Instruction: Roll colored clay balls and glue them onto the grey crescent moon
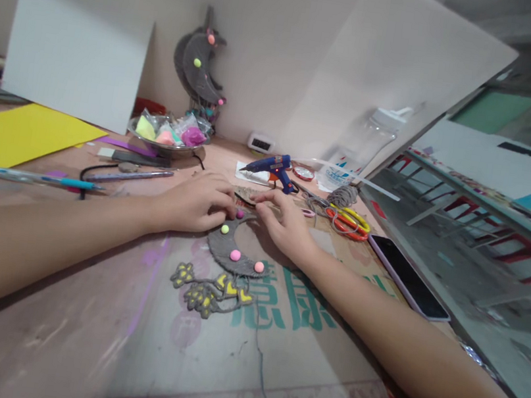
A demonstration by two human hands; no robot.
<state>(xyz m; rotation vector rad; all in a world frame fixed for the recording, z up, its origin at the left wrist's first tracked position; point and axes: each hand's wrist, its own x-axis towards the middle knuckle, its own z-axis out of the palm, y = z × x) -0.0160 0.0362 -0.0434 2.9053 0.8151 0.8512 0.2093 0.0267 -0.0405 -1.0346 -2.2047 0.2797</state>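
Observation:
A grey felt-like crescent moon (224,247) lies flat on the table, dotted with small pink, orange, yellow and purple balls. Below its lower tip are grey flower-shaped pieces with yellow filling (203,299) and yellow-and-grey curved pieces (232,287). My left hand (202,204) rests at the moon's upper end, fingers curled onto it. Across from it, my right hand (284,222) is closed, its fingertips at the end of a thin dark strip (244,200) by the moon's upper tip. The fingers partly hide that tip.
Behind my hands lie a blue glue gun (270,168), grey yarn (343,196) and orange-and-yellow-handled scissors (349,223). A phone (408,277) is at right, a bottle (360,150) behind. Left are pens (49,180), yellow paper (30,134) and a bowl (166,146) of coloured clay packets.

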